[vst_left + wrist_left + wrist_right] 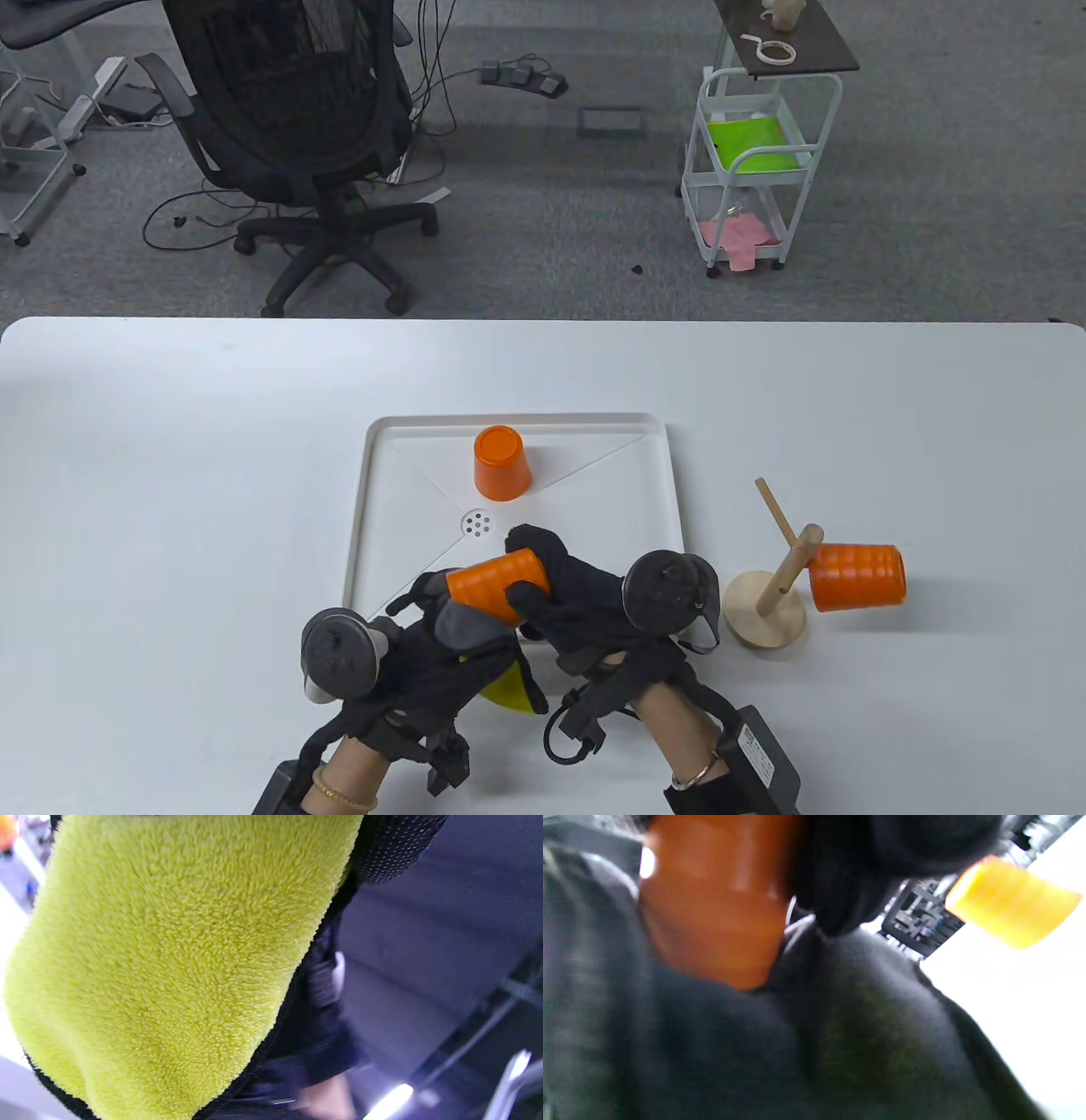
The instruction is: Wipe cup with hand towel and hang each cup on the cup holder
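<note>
My right hand [530,577] grips a ribbed orange cup [496,584] on its side, low over the tray's front edge. My left hand [424,607] holds the hand towel [475,632], grey side against the cup's end, with a yellow corner hanging below. In the left wrist view the yellow towel [169,963] fills most of the frame. The right wrist view shows the cup [712,908], the grey towel [797,1048] and my gloved fingers [848,878]. A second orange cup [501,463] stands upside down on the white tray [662,509]. A third cup [857,577] hangs on the wooden cup holder [768,624].
The holder stands just right of the tray, with one bare peg [776,509] pointing up and back. The tray has a small drain [478,524] near its middle. Beyond the table's far edge are an office chair [288,127] and a white cart [755,161].
</note>
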### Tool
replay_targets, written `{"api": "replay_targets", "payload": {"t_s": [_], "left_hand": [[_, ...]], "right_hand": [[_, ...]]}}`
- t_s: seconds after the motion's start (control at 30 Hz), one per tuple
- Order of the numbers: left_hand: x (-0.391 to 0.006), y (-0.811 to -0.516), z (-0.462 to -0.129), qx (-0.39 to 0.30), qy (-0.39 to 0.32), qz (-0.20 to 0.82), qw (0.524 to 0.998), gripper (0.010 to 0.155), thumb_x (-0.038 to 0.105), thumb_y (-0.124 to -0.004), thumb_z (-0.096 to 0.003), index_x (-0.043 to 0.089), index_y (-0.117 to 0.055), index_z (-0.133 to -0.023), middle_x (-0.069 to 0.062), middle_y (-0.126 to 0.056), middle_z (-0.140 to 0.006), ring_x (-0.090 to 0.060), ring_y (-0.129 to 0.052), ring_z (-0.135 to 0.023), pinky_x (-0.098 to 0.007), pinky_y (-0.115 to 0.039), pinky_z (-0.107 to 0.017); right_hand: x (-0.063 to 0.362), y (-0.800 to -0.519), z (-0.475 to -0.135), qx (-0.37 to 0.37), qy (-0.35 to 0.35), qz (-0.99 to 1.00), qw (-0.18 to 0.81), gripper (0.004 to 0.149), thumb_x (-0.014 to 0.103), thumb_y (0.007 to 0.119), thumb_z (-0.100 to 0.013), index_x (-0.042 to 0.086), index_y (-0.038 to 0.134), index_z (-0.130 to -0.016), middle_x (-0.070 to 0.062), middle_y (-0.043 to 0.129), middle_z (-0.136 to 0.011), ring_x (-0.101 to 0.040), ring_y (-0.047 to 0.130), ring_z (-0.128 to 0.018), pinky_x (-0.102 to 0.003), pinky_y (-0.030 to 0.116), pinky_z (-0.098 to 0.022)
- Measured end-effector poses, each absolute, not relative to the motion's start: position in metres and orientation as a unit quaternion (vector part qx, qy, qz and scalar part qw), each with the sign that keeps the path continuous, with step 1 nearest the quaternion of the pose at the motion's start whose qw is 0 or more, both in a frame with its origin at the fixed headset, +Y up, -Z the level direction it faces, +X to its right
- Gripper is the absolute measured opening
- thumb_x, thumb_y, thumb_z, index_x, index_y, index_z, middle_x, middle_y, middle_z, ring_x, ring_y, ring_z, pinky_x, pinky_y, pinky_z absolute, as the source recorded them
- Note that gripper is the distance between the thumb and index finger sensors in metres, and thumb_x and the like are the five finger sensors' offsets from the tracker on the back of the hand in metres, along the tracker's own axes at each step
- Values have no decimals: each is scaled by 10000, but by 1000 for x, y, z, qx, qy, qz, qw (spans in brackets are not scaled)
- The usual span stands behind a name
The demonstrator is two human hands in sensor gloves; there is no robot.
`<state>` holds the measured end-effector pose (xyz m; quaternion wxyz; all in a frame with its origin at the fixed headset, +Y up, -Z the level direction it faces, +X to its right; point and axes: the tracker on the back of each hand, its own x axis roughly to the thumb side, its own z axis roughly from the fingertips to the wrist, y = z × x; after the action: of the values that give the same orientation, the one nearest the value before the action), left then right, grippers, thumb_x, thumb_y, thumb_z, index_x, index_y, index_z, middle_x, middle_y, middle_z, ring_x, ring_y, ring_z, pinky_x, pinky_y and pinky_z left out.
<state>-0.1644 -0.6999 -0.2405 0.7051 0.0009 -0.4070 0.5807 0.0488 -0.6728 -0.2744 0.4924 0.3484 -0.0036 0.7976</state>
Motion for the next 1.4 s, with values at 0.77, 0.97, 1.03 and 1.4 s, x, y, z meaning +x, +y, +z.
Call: {"api": "replay_targets", "payload": {"t_s": [0.77,0.97,1.03,1.4], "left_hand": [[-233,-705,-264,19,-318,787,528,624,636,-540,-667,193,-553,-1107,-24,-823,-1077,-217,-800,-969,-532,-678,-685],[-225,-701,-254,102,-312,710,624,630,642,-538,-655,376,-336,-1188,75,-535,-1278,-171,-521,-1181,-569,-481,-820],[-215,-698,-250,112,-331,660,665,644,638,-545,-650,414,-277,-1191,86,-475,-1299,-161,-466,-1202,-572,-443,-834],[-177,-693,-230,173,-385,343,839,640,628,-607,-598,383,-407,-1154,154,-533,-1266,-60,-454,-1184,-538,-395,-861]], "right_hand": [[61,-627,-244,406,-228,827,315,738,492,784,-502,453,319,-1074,-158,448,-1163,-347,767,-890,-423,784,-643],[72,-635,-263,320,-110,776,532,769,565,702,-531,239,353,-1134,-285,617,-1035,-365,893,-659,-431,844,-470],[71,-645,-268,295,-54,764,572,780,596,668,-541,198,366,-1139,-282,666,-1000,-354,916,-605,-416,854,-424],[80,-671,-282,161,111,792,578,832,692,501,-562,25,639,-1039,-202,945,-604,-210,977,-221,-299,860,-103]]}}
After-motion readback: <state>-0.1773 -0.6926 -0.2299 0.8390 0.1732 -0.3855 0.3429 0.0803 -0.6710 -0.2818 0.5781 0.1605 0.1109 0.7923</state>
